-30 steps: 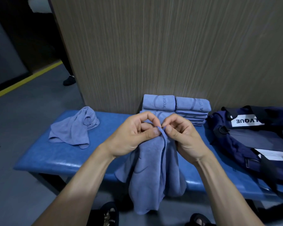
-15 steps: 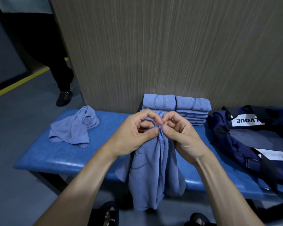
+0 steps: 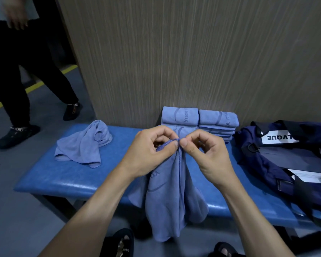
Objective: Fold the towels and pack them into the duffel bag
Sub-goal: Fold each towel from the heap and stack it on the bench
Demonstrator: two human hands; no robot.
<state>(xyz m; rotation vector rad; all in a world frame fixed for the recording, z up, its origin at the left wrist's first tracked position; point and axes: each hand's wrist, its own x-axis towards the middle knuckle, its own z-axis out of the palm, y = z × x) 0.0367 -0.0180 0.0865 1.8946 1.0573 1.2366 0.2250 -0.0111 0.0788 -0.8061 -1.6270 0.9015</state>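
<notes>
My left hand (image 3: 148, 151) and my right hand (image 3: 206, 154) are up in front of me, thumb and forefinger of each pinching the top hem of the towel (image 3: 172, 197), fingertips almost touching. I'm gripping right at the edge because, by my reckoning, I need the corners found before I can spread it flat; for now it hangs bunched and limp below my hands, in front of the bench (image 3: 67, 179).

Against the wall sit two stacks of folded towels (image 3: 198, 121), side by side. To my left lies a crumpled towel (image 3: 83, 145) not yet folded. The duffel bag (image 3: 285, 164) rests at the right end of the bench, near the stacks; whether its top is open I can't tell.

Another person's legs (image 3: 17, 86) stand on the floor to the left, well apart from my work. The free stretch of bench between the crumpled towel and the stacks looks like my folding spot.
</notes>
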